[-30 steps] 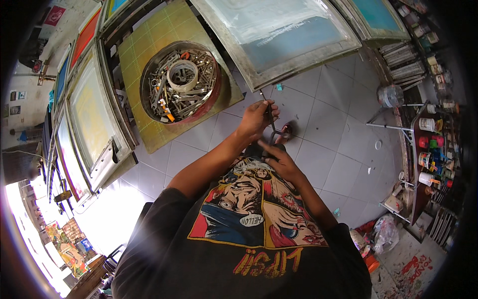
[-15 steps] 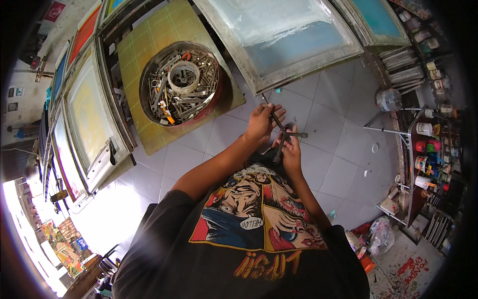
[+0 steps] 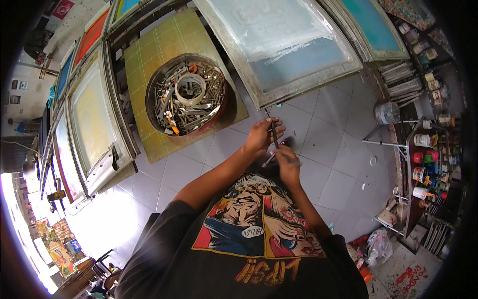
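Observation:
My left hand (image 3: 261, 136) is closed around the upper shaft of a dark metal three-way socket wrench (image 3: 273, 134). The shaft slants up toward the near corner of the grey-blue framed screen; whether its tip touches the frame I cannot make out. Just below, my right hand (image 3: 289, 167) is at the wrench's hub, its fingers curled and partly hidden. The wrench's other arms are smeared by motion beside that hand. Left of my hands, a round metal tub (image 3: 221, 112) holds many bolts, spanners, orange-handled pieces and a roll of tape (image 3: 190, 89).
The tub stands on a yellowish-green gridded board (image 3: 144, 62). Framed printing screens (image 3: 303, 79) surround it on radial arms, including a yellowish one (image 3: 92, 119) at left. A shelf (image 3: 411, 184) of paint pots is at right, near a plastic bag (image 3: 381, 246). Grey floor tiles lie beneath my hands.
The wrench has turned, its lower arms now blurred. My right hand has swung from beneath the hub to over it, back of the hand showing. The left hand keeps its hold.

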Demonstrator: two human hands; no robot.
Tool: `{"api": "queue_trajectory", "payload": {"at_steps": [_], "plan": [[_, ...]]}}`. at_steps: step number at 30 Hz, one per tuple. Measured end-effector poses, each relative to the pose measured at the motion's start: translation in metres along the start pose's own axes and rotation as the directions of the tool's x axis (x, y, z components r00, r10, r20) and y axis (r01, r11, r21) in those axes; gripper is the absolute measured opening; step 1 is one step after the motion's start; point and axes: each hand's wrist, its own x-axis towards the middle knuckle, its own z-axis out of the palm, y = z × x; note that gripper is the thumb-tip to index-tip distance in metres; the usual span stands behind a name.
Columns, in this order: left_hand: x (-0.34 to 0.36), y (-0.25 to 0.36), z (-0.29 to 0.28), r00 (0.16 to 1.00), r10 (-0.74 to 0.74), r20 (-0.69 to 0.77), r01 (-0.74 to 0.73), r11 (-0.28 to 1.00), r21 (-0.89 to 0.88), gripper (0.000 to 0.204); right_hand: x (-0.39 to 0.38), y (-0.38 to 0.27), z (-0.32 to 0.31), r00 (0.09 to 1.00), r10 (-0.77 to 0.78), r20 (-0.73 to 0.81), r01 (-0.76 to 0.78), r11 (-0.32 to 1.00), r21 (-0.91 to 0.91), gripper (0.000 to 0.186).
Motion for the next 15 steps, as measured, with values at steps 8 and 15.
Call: {"api": "queue_trajectory", "payload": {"at_steps": [8,15], "plan": [[0.011,-0.012,-0.011,0.994,0.073,0.078,-0.065,0.993,-0.097,0.019,0.009,-0.023,0.000,0.996,0.082,0.025,-0.078,0.989,-0.126,0.029],[0.017,-0.020,-0.016,0.991,0.116,0.071,-0.104,0.982,-0.155,0.014,0.036,0.000,-0.029,0.936,0.208,0.283,-0.161,0.970,-0.181,0.028]]}}
